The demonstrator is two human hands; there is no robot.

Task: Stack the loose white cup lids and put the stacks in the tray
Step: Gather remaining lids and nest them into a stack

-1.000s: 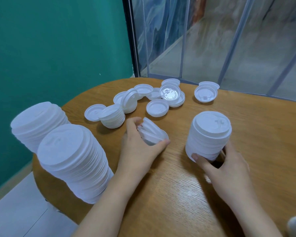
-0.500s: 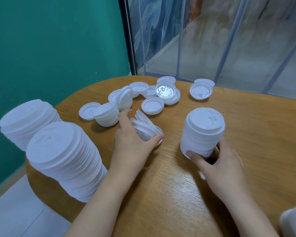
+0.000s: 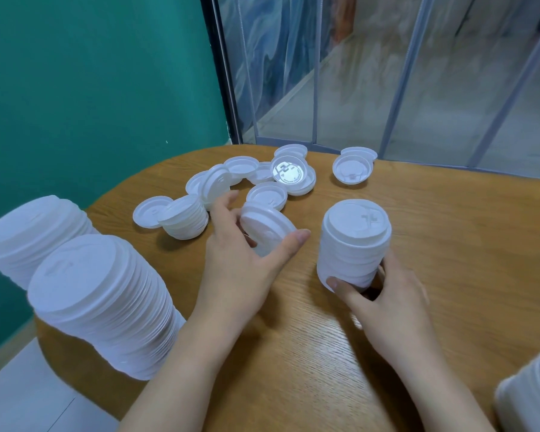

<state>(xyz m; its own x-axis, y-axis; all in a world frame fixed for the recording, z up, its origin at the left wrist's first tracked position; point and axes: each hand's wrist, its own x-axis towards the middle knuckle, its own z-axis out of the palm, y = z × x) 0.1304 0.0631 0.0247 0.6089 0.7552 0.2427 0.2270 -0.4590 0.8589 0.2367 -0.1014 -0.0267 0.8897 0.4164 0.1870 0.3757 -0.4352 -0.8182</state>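
Lids gathered on round wooden bench

Left hand [image 3: 240,269] grips a small tilted bunch of lids [image 3: 267,227] between thumb and fingers near the bench [image 3: 449,275] middle. Right hand [image 3: 387,304] curls round the base of an upright short stack [image 3: 354,241], just beside the bunch. Loose lids [image 3: 267,194] lie scattered toward the far edge, with a low stack [image 3: 186,218] among them. Two tall stacks [image 3: 106,304] lean at the left edge.
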